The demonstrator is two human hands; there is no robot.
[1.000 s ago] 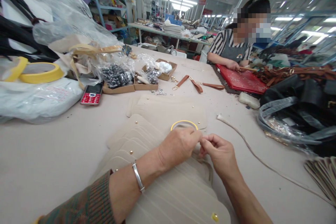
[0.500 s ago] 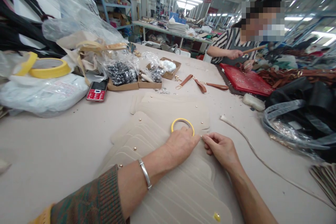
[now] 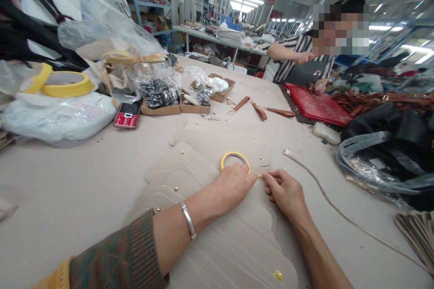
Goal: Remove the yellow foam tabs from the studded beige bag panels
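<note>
My left hand [image 3: 237, 185], a silver bangle on its wrist, is closed on a roll of yellow tape [image 3: 226, 159] that stands out past its fingers. Just to the right, my right hand [image 3: 284, 189] pinches the end of a short yellow strip of tape [image 3: 260, 175] that spans the small gap between the hands. Below both hands lie overlapping beige panels [image 3: 210, 230], fanned out, with small metal snaps [image 3: 176, 188] along their edges. A piece of yellow tape [image 3: 278, 275] covers a spot at the lower right panel corner. My left fingertips are partly hidden.
A red and black phone [image 3: 127, 115] and small cardboard boxes [image 3: 195, 109] of metal parts lie ahead. More yellow tape rolls [image 3: 68, 85] rest on a white bag. Brown straps [image 3: 241, 104], a long cord [image 3: 325, 192] and black bags [image 3: 376, 144] lie rightward. A co-worker [image 3: 298, 58] works across the table.
A short yellow strip of tape now shows between my two hands, where only a small bright spot showed before. Both hands have stayed nearly in place. The co-worker's raised arm has shifted.
</note>
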